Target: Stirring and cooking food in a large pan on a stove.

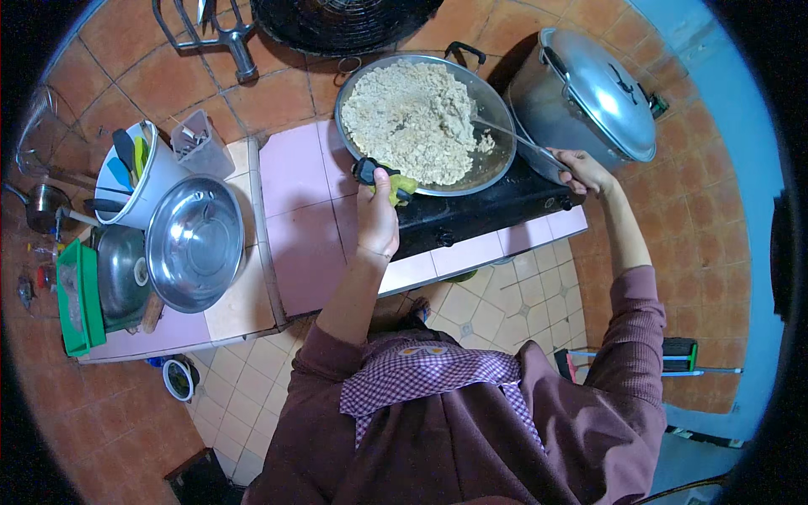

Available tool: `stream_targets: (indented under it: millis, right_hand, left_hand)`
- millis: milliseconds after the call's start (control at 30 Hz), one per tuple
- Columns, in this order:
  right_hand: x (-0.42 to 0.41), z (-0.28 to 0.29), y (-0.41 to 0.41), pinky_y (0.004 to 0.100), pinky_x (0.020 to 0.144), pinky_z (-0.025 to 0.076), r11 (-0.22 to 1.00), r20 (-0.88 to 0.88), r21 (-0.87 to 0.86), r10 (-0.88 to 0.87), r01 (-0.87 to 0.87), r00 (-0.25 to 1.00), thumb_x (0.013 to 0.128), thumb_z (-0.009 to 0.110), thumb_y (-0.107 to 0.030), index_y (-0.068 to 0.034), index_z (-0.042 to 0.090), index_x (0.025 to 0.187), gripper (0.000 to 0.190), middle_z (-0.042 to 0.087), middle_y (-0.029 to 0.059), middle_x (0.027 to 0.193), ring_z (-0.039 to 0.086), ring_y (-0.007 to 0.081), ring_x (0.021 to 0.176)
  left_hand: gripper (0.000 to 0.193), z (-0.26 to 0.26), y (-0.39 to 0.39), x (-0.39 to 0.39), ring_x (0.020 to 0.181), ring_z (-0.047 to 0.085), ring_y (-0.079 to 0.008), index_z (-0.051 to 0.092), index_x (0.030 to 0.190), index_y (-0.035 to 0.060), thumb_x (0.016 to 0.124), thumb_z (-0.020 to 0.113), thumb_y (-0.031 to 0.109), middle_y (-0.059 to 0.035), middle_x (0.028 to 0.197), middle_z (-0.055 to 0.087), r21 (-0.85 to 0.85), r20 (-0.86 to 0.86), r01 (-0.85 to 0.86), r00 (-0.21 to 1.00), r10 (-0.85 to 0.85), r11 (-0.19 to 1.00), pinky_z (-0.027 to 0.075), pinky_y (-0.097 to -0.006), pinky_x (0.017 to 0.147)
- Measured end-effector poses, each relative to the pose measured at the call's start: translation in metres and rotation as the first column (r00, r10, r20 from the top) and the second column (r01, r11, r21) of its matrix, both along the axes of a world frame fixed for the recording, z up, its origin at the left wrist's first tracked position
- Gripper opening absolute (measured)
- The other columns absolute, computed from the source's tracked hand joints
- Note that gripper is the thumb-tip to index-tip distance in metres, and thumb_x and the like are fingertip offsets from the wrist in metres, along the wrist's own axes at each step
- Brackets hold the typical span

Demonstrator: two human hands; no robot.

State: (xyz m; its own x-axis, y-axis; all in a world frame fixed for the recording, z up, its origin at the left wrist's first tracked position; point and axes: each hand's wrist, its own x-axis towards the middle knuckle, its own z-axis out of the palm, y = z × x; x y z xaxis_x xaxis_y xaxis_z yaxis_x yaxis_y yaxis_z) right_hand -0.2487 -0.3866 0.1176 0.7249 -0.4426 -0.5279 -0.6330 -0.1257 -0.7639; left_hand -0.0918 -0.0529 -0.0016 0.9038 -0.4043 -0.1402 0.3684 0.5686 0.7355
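Note:
A wide metal pan (502, 165) sits on a black gas stove (480, 218), holding a heap of pale, crumbly food (404, 120). My left hand (377, 218) grips the pan's near-left handle through a yellow-green cloth (403, 187); the cloth hides part of the handle. At the pan's right, my right hand (584, 172) is closed around the handle of a metal spatula (521, 137). The spatula's shaft slopes over the right rim, and its far end reaches the edge of the food, where its blade is partly hidden.
A large lidded aluminium pot (568, 101) stands close on the right. Left on the counter are a metal basin (196, 243), a white utensil bucket (117, 211) and a green tray (76, 334). A blackened round pan (347, 28) and a metal mixer beater (233, 47) hang behind.

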Motion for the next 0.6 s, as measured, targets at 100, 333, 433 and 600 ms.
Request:
stream_targets:
  millis: [100,333,433,600]
  right_hand:
    - [0.008,-0.011,0.002,0.0183,0.032,0.025,0.996,0.001,-0.083,0.036,-0.036,0.999,0.097,0.041,-0.023,-0.013,0.057,0.128,0.036,0.047,-0.0041,0.058,0.035,0.0033,0.037]
    - [0.006,-0.030,0.016,0.0294,0.053,0.043,0.797,0.117,-0.559,0.351,-0.231,0.929,0.094,0.052,-0.025,-0.009,0.059,0.125,0.035,0.060,0.0071,0.067,0.053,0.0135,0.054]
    - [0.015,0.002,0.085,0.0427,0.068,0.050,0.470,-0.074,-0.820,0.479,-0.327,0.875,0.090,0.055,-0.022,-0.013,0.060,0.122,0.033,0.063,0.0234,0.077,0.064,0.0358,0.071]
    - [0.009,0.017,0.132,0.0484,0.061,0.050,0.171,-0.217,-0.930,0.461,-0.326,0.860,0.089,0.056,-0.022,-0.016,0.062,0.119,0.031,0.062,0.0216,0.071,0.063,0.0380,0.066]
  left_hand:
    - [0.033,0.002,0.000,-0.002,0.095,0.057,-0.0174,0.047,0.118,0.0018,0.100,0.043,0.030,-0.0081,0.107,0.058,0.011,0.001,0.038,0.999,-0.038,0.999,0.045,-0.0334,0.086]
    - [0.034,-0.005,-0.002,-0.003,0.089,0.058,-0.0164,0.050,0.114,0.0000,0.101,0.041,0.030,-0.0083,0.099,0.060,0.009,-0.004,0.074,0.997,-0.074,0.997,0.046,-0.0320,0.082]
    - [0.034,-0.005,0.001,-0.001,0.081,0.058,-0.0138,0.053,0.109,0.0007,0.102,0.038,0.030,-0.0065,0.091,0.063,0.025,0.032,0.052,0.998,-0.053,0.998,0.045,-0.0287,0.077]
    - [0.042,-0.001,0.001,-0.001,0.085,0.059,-0.0164,0.054,0.107,-0.0039,0.101,0.036,0.034,-0.0091,0.095,0.061,0.134,0.063,0.097,0.992,-0.106,0.986,0.045,-0.0300,0.080]
